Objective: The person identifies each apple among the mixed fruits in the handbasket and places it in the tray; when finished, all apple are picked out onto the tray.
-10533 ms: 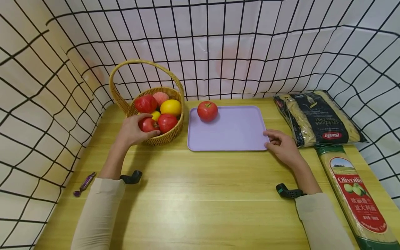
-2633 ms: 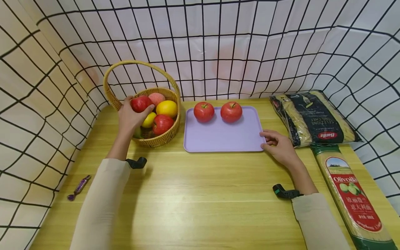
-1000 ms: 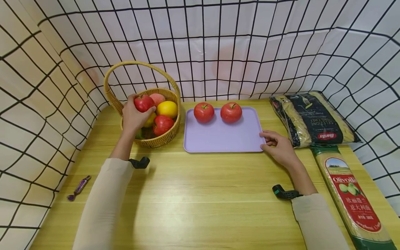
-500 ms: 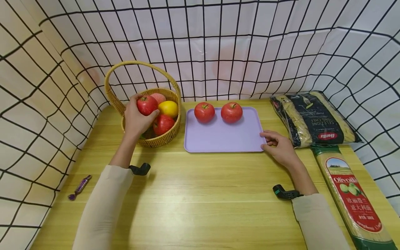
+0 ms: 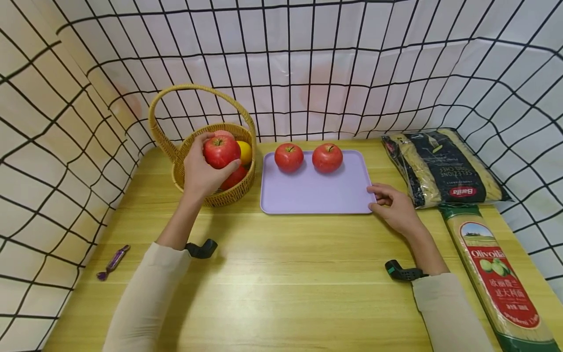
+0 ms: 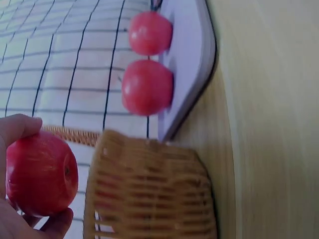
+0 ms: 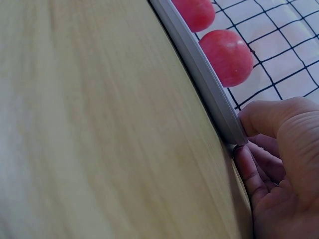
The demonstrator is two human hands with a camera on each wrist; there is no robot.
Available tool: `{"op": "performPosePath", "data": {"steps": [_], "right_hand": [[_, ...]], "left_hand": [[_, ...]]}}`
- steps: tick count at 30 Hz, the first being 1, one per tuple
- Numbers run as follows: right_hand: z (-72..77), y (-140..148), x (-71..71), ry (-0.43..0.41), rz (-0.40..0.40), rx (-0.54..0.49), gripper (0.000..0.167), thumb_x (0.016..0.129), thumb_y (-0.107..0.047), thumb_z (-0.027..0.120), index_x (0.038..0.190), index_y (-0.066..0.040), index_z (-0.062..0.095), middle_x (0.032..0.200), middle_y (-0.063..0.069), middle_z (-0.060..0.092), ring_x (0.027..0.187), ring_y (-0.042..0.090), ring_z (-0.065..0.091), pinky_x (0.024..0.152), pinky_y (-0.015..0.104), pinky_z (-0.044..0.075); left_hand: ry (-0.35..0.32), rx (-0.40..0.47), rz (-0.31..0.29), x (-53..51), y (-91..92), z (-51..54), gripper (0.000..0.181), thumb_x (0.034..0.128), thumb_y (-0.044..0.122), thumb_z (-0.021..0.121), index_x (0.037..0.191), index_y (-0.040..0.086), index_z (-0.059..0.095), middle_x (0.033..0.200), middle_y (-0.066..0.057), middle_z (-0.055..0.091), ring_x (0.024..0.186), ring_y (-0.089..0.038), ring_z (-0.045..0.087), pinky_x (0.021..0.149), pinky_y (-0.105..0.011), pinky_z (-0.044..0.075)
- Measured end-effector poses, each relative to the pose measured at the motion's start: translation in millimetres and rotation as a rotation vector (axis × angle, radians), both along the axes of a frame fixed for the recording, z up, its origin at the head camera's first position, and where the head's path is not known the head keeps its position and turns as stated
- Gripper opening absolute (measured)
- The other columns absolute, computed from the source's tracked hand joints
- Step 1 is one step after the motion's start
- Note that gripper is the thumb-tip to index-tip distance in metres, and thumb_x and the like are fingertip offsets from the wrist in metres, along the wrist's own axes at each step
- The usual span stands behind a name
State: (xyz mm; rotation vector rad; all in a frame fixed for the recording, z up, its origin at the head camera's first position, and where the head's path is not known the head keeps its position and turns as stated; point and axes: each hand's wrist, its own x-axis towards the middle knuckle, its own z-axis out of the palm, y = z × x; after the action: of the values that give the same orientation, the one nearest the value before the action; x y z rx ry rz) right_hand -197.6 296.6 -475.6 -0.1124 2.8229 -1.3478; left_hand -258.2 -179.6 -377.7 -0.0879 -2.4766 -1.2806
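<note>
In the head view my left hand point(image 5: 199, 171) holds a red apple point(image 5: 222, 150) above the front of the wicker basket point(image 5: 233, 195), thumb on one side and fingers on the other. The left wrist view shows the same apple point(image 6: 42, 174) raised beside the basket wall point(image 6: 154, 189). My right hand point(image 5: 395, 208) pinches the right edge of a lilac tray point(image 5: 314, 193); the right wrist view shows the thumb over the tray rim point(image 7: 209, 82). Two round red fruits with stems, one left point(image 5: 289, 158) and one right point(image 5: 327, 158), sit along the tray's back.
Inside the basket are a lemon point(image 5: 245, 152), a red fruit point(image 5: 234, 179) and a pinkish fruit point(image 5: 224, 133), partly hidden. A pasta bag point(image 5: 446, 166) and a spaghetti pack point(image 5: 497, 269) lie at right. A purple-wrapped candy point(image 5: 113, 263) lies at left. Grid-patterned cloth surrounds the table.
Over the last second my left hand has lifted the apple and brought it right and towards me. Earlier, a second red fruit appeared on the tray. My right hand has stayed at the tray.
</note>
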Motion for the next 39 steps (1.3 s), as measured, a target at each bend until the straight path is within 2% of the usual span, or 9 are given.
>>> {"op": "performPosePath", "data": {"steps": [4, 7, 13, 19, 25, 30, 33, 39], "right_hand": [[1.5, -2, 1.4, 0.006, 0.011, -0.011, 0.047, 0.097, -0.011, 0.07, 0.142, -0.003, 0.06, 0.156, 0.019, 0.048, 0.102, 0.008, 0.056, 0.079, 0.002, 0.044], [2.3, -2, 1.8, 0.011, 0.013, -0.013, 0.047, 0.097, -0.011, 0.07, 0.142, -0.003, 0.06, 0.155, 0.02, 0.048, 0.104, 0.013, 0.056, 0.079, 0.002, 0.043], [2.3, 0, 0.5, 0.014, 0.006, -0.001, 0.046, 0.098, -0.012, 0.069, 0.143, -0.004, 0.06, 0.155, 0.017, 0.05, 0.102, 0.006, 0.054, 0.079, 0.001, 0.043], [1.9, 0, -0.2, 0.005, 0.006, 0.004, 0.046, 0.098, -0.013, 0.069, 0.143, -0.005, 0.06, 0.155, 0.017, 0.05, 0.1, 0.004, 0.055, 0.079, 0.002, 0.043], [0.1, 1, -0.7, 0.001, 0.004, 0.002, 0.046, 0.098, -0.013, 0.069, 0.143, -0.005, 0.06, 0.156, 0.017, 0.048, 0.106, 0.016, 0.056, 0.079, 0.002, 0.043], [-0.2, 1, -1.2, 0.009, 0.006, -0.001, 0.046, 0.098, -0.012, 0.07, 0.142, -0.005, 0.061, 0.156, 0.017, 0.049, 0.104, 0.012, 0.055, 0.079, 0.001, 0.043], [-0.2, 1, -1.0, 0.009, 0.004, 0.0, 0.046, 0.098, -0.012, 0.07, 0.142, -0.005, 0.06, 0.155, 0.017, 0.049, 0.103, 0.01, 0.055, 0.079, 0.001, 0.043], [0.3, 0, -0.7, -0.003, 0.0, 0.001, 0.047, 0.098, -0.013, 0.069, 0.143, -0.006, 0.06, 0.155, 0.016, 0.05, 0.107, 0.017, 0.055, 0.079, 0.001, 0.042]], "left_hand": [[0.036, 0.04, -0.06, 5.6, 14.0, -0.5, 0.079, 0.0758, 0.045, 0.088, 0.141, 0.02, 0.052, 0.138, -0.004, 0.06, 0.122, -0.022, 0.058, 0.099, -0.049, 0.056], [0.066, 0.039, -0.098, 8.6, 24.1, -0.5, 0.075, 0.0756, 0.046, 0.088, 0.137, 0.022, 0.053, 0.133, -0.003, 0.061, 0.118, -0.02, 0.06, 0.097, -0.046, 0.056], [0.052, -0.016, -0.148, 15.2, 44.7, -1.5, 0.083, 0.0738, 0.052, 0.088, 0.143, 0.023, 0.053, 0.138, -0.002, 0.06, 0.123, -0.02, 0.058, 0.1, -0.046, 0.055], [0.039, -0.035, -0.213, 20.1, 65.7, -9.7, 0.086, 0.0732, 0.053, 0.088, 0.146, 0.024, 0.054, 0.141, -0.001, 0.06, 0.125, -0.019, 0.058, 0.101, -0.046, 0.055], [0.036, -0.027, -0.3, 21.0, 84.5, -20.9, 0.084, 0.0739, 0.047, 0.09, 0.145, 0.021, 0.054, 0.138, 0.0, 0.062, 0.119, -0.016, 0.061, 0.101, -0.041, 0.055], [-0.004, -0.021, -0.325, 17.9, 96.4, -30.1, 0.085, 0.0734, 0.045, 0.09, 0.145, 0.019, 0.053, 0.136, -0.003, 0.063, 0.119, -0.019, 0.062, 0.101, -0.043, 0.055], [-0.038, -0.037, -0.329, 15.5, 101.5, -36.7, 0.082, 0.0736, 0.044, 0.09, 0.143, 0.021, 0.054, 0.135, -0.004, 0.063, 0.119, -0.021, 0.062, 0.1, -0.043, 0.056], [-0.112, -0.071, -0.315, 13.0, 107.3, -49.0, 0.084, 0.074, 0.044, 0.09, 0.145, 0.022, 0.051, 0.138, -0.006, 0.062, 0.123, -0.025, 0.06, 0.103, -0.048, 0.054]]}}
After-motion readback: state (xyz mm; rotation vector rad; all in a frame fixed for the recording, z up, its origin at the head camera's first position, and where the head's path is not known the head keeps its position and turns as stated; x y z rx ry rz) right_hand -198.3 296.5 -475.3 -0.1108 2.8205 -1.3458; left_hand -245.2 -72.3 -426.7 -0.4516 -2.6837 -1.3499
